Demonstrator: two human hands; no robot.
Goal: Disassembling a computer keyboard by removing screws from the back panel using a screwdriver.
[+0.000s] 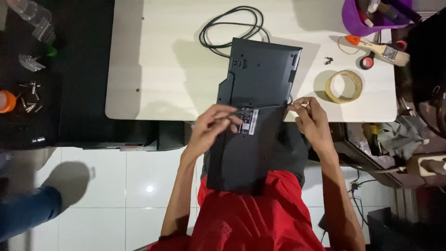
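A black keyboard (260, 79) lies back side up, its far half on the white table (153, 69) and its near half over my lap. A white label (248, 122) is stuck on its back. Its black cable (231, 25) coils on the table behind it. My left hand (211, 128) is closed around a thin dark tool (260, 108) that runs across the keyboard's back. My right hand (311, 118) pinches the tool's far end at the keyboard's right edge. What exactly the tip touches is hidden by the fingers.
A roll of beige tape (344, 86), a paintbrush (383, 50), a small red and black roll (367, 61), loose screws (329, 59) and a purple tub (367, 18) sit at the table's right. A black side surface (69, 69) at left holds screws. Another person's jeans leg (28, 211) is at bottom left.
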